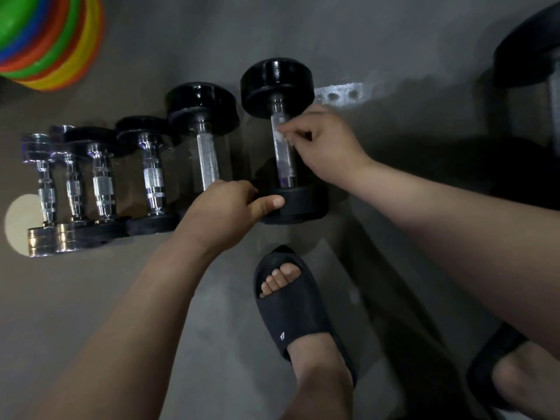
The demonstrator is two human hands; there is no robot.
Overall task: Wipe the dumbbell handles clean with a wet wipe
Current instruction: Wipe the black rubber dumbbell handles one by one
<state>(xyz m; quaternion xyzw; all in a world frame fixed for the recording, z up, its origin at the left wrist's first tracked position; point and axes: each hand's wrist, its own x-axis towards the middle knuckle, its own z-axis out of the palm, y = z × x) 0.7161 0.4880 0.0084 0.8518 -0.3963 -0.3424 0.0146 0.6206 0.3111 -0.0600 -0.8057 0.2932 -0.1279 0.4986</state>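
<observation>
In the head view, a black round-headed dumbbell (277, 83) with a knurled steel handle (285, 162) is seen lying on the grey concrete floor (181, 313), at the right end of a row, its handle running away from the camera. A small white wet wipe (279, 134) is pinched in the grip of the right hand (325, 144), whose fingers are curled tightly on it, and is pressed against the far part of that handle. The near head of the same dumbbell is held by the left hand (222, 207), the grip closed over its rim with the thumb laid along the edge. Just beside it a second black dumbbell (203, 107) is set, then smaller chrome dumbbells (103, 183). A stack of coloured plastic cones (51, 40) is seen at the far left, and a black slide sandal (292, 307) is worn on a foot near the dumbbell.
</observation>
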